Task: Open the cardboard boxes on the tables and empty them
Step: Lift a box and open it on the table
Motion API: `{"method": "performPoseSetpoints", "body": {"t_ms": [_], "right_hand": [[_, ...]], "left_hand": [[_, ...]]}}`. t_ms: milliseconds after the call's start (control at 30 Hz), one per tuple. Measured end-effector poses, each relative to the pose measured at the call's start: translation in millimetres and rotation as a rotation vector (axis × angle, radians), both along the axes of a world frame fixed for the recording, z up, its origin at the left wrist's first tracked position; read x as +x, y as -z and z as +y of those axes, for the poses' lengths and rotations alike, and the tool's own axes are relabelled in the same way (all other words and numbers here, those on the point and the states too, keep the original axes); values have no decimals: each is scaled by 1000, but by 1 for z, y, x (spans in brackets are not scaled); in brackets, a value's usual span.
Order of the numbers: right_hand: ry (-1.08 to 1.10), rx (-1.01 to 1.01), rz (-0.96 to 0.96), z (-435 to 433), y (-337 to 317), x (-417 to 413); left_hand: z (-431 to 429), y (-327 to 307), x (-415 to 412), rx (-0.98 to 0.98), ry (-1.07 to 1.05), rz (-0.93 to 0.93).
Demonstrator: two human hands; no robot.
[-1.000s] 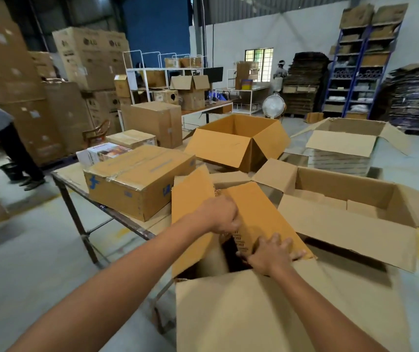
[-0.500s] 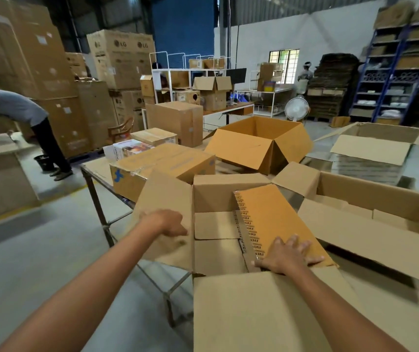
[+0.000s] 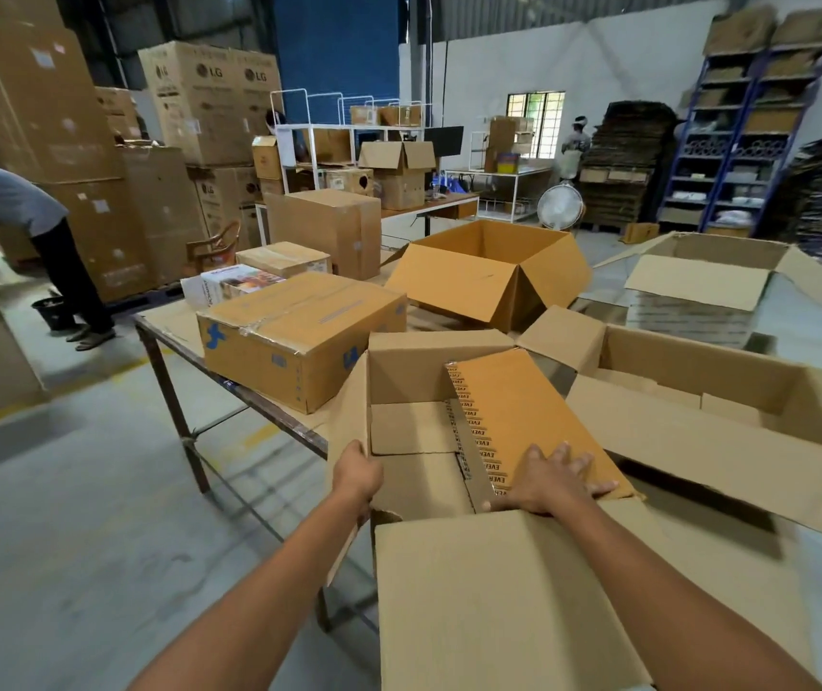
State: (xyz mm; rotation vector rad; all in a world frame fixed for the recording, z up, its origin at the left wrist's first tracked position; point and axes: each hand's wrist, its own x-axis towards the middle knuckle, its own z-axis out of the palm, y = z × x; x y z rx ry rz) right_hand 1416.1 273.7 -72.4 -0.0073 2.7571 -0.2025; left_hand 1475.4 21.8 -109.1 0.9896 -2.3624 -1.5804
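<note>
An open cardboard box (image 3: 488,591) stands right in front of me at the table's near end, its near flap folded down toward me. My left hand (image 3: 356,473) grips the box's left flap (image 3: 349,406), which stands spread outward. My right hand (image 3: 551,478) lies flat, fingers spread, on the orange right flap (image 3: 523,401) printed with black text along its edge, which slants over the opening. Inside I see plain cardboard sheets (image 3: 411,426); anything under them is hidden.
A taped box with blue marks (image 3: 299,336) sits on the table (image 3: 170,319) to the left. Open boxes lie behind (image 3: 493,271) and to the right (image 3: 708,411) (image 3: 713,281). A person (image 3: 25,231) bends at the far left. Stacked cartons and shelves line the walls.
My left hand pulled the left flap outward and slid down to its near edge. My right hand pressed the orange flap lower. The inside of the box came into view.
</note>
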Motion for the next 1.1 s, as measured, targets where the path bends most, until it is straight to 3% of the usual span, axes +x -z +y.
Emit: {"method": "performPoseSetpoints", "body": {"t_ms": [200,433,600,733,800,900,1000,1100], "right_hand": [[5,-22,5,-12,-15,3],[-47,-293,572,-33,-84,10],[32,-40,756,15,-132,-12],[177,231,655,74,-125,-28],[199,259,544,97,-107,-31],[229,170,337,118,-70,-28],[212,24,150,118,-34,-27],[191,-49,82,103,-10,-23]], "left_hand": [[-8,-13,-6,235,-46,121],[-28,-27,5,144,-1,110],[-54,-23,4,154,60,139],[-51,-26,2,118,93,143],[-49,-29,3,117,101,145],[-58,-17,-5,141,84,89],[-93,37,-38,195,87,59],[-69,5,-14,291,-6,82]]}}
